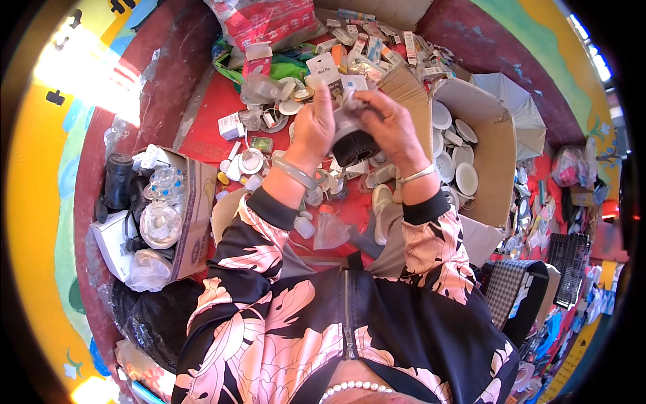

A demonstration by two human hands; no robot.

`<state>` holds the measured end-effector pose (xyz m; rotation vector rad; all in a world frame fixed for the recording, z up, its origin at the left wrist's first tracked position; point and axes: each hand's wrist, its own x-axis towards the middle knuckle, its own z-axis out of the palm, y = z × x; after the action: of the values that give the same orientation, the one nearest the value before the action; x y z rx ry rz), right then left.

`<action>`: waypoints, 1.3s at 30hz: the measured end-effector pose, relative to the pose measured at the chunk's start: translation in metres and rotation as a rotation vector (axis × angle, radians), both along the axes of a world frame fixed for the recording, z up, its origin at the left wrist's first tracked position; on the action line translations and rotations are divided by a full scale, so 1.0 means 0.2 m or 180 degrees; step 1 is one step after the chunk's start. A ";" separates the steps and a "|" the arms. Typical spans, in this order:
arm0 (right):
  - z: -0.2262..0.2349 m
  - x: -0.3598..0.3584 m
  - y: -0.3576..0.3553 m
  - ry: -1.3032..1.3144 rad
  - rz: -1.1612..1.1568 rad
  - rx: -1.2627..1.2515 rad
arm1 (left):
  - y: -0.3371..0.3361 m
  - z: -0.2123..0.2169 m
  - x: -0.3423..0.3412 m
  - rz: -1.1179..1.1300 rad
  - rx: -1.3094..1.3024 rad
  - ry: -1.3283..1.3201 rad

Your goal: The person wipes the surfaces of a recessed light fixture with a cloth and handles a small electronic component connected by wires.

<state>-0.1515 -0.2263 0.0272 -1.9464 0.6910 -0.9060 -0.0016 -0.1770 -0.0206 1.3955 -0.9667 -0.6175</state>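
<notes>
Both my hands are raised in front of me over a red mat and grip one round lamp fitting (352, 143) with a black ribbed body and a pale top. My left hand (315, 128) wraps its left side, fingers curled up over the pale part. My right hand (389, 124) covers its right side and top, fingertips pressing near the pale rim. Each wrist carries a bangle. Loose white round parts (252, 161) and small pieces lie scattered on the red mat (205, 138) below the hands.
An open cardboard box (494, 128) at my right holds several white round discs. A smaller box (195, 222) at my left holds clear plastic parts and black pieces. Small packets and a red-and-white sack (266, 23) lie at the far side.
</notes>
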 end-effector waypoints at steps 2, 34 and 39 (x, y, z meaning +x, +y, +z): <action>-0.04 -0.04 -0.08 -0.0327 -0.0296 0.0335 | 0.03 0.12 -0.01 0.0300 0.0061 0.0515; 0.12 -0.08 0.00 -0.0097 -0.0873 -0.0933 | 0.08 0.19 -0.03 0.0034 -0.0846 0.0578; 0.13 -0.02 0.05 0.0144 -0.1502 0.0045 | 0.11 0.19 -0.03 0.0157 -0.0683 0.0110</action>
<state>-0.1560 -0.2171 0.0524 -1.8254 1.2115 -1.1333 -0.0079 -0.1546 0.0179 1.2108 -0.9395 -0.4845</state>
